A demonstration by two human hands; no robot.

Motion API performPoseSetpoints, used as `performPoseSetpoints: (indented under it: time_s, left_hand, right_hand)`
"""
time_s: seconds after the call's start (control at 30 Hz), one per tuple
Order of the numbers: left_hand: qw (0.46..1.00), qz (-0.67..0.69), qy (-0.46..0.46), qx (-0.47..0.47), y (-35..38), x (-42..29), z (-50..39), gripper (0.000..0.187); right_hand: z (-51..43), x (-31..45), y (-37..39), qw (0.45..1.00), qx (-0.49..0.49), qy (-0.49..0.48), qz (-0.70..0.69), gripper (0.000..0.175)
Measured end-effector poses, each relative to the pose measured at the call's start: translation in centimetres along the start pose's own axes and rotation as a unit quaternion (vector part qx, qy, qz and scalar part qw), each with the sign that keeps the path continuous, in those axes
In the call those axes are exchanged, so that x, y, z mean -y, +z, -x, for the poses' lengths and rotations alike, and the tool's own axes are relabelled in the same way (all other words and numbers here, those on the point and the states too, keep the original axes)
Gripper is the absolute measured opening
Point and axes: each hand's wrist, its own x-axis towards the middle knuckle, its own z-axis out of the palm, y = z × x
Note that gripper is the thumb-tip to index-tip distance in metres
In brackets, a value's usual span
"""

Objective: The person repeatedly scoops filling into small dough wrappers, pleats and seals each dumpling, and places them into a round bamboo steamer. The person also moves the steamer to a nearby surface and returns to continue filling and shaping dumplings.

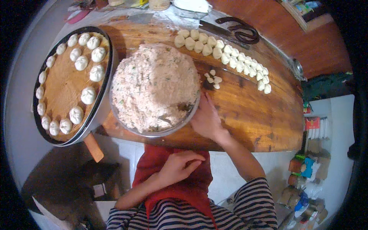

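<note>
My right hand (pixel 207 119) lies against the right side of a large bowl heaped with minced filling (pixel 155 86), its fingers stretched forward along the bowl's wall. Whether it grips the rim I cannot tell. In front of the red apron (pixel 172 187), my left hand (pixel 184 164) hangs with fingers curved, thumb and fingertips apart, and nothing seen in it. To the left of the bowl stands a round steamer tray (pixel 64 77) with pleated buns (pixel 97 73) around its edge. Rows of dough pieces (pixel 217 53) lie beyond the bowl, and a few smaller dough lumps (pixel 217 80) beside it.
Dark strips (pixel 214 28) and a coiled dark strap (pixel 244 30) lie at the wooden table's (pixel 258 120) back edge. Containers and a tub of white powder (pixel 192 7) stand at the far side. A wooden handle or slat (pixel 94 147) juts below the tray. Shelved goods stand right.
</note>
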Motion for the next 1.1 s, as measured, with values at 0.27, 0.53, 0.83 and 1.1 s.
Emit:
performPoseSetpoints:
  time_s: [0.27,0.53,0.83,1.1]
  left_hand:
    - [0.999,0.017,0.022,-0.016,0.2,-1.0,0.6,0.016]
    - [0.999,0.001,-0.002,-0.036,-0.1,-0.2,1.8,0.023]
    - [0.949,0.265,-0.145,-0.090,0.6,0.4,0.3,0.049]
    - [0.940,0.265,-0.206,-0.058,-1.5,0.1,2.2,0.040]
  right_hand:
    - [0.7,0.9,0.3,0.996,-0.026,0.026,-0.078,0.051]
    - [6.3,-1.2,-1.7,0.982,-0.146,0.092,-0.071,0.030]
    - [10.2,5.6,-5.5,0.663,-0.112,0.251,-0.696,0.010]
    - [8.0,7.4,-7.2,0.838,-0.013,0.266,-0.476,0.016]
